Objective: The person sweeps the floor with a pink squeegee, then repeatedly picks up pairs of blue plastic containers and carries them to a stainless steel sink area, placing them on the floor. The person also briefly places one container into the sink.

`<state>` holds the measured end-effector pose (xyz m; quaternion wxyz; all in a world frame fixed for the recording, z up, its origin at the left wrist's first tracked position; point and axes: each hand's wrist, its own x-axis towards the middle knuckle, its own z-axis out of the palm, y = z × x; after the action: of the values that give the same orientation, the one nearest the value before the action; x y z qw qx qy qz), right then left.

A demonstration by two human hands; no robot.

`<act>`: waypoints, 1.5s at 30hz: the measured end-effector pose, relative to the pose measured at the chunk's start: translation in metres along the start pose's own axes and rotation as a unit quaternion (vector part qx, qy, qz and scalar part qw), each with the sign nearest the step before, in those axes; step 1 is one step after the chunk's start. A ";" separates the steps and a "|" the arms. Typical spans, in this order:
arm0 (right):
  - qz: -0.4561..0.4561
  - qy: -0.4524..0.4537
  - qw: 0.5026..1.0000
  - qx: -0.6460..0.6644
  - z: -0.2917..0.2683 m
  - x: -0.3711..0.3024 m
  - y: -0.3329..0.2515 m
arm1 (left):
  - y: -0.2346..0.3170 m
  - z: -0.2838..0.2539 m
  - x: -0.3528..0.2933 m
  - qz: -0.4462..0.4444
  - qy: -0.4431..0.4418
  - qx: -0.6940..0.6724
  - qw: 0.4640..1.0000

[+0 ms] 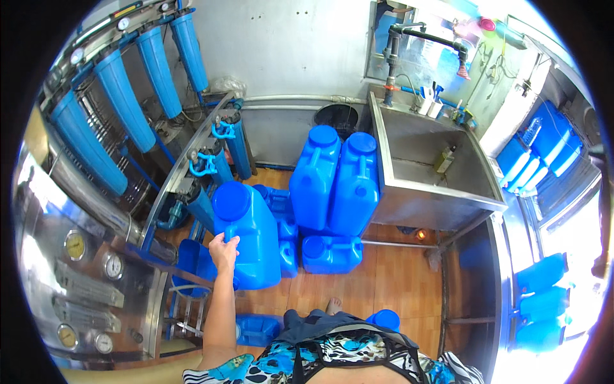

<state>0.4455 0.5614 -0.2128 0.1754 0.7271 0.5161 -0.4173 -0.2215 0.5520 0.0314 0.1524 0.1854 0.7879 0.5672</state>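
Note:
My left hand (pixel 224 251) is closed round the handle of a large blue water jug (pixel 259 240), which stands upright with its round cap toward the far left. Just beyond it, more blue jugs crowd together. Two tall jugs (pixel 314 182) rise side by side near the sink, and a smaller jug (pixel 332 255) lies in front of them. Others are partly hidden behind the held one. Of my right hand nothing shows.
At the right stands a steel sink (pixel 416 214) with a black pipe tap (pixel 428 35) over it. Blue filter housings (pixel 121 96) and a gauge panel (pixel 89 301) line the left. Near my feet are a blue container (pixel 257 329) and a blue cap (pixel 385 319).

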 end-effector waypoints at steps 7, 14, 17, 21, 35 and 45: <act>0.001 -0.016 0.999 0.032 -0.041 0.070 -0.027 | 0.004 0.089 0.101 0.013 -0.013 0.054 0.998; 0.019 0.030 0.998 -0.057 -0.032 0.120 -0.029 | 0.010 0.168 0.195 0.000 -0.067 0.024 0.997; 0.118 0.099 0.987 0.045 -0.031 0.101 -0.045 | 0.019 0.200 0.225 0.006 -0.096 0.043 0.994; 0.140 0.153 0.970 0.128 -0.038 0.056 -0.086 | 0.034 0.227 0.256 -0.005 -0.110 0.143 0.984; 0.195 0.036 0.971 0.129 0.002 -0.017 -0.074 | 0.069 0.236 0.241 0.048 -0.144 0.406 0.901; 0.225 0.033 0.949 0.219 0.007 -0.012 -0.033 | 0.115 0.253 0.203 0.028 -0.014 0.535 0.844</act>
<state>0.4114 0.5630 -0.2014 0.0842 0.8584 0.2402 -0.4454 -0.2729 0.8914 0.0559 0.0248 0.2680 0.9613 0.0584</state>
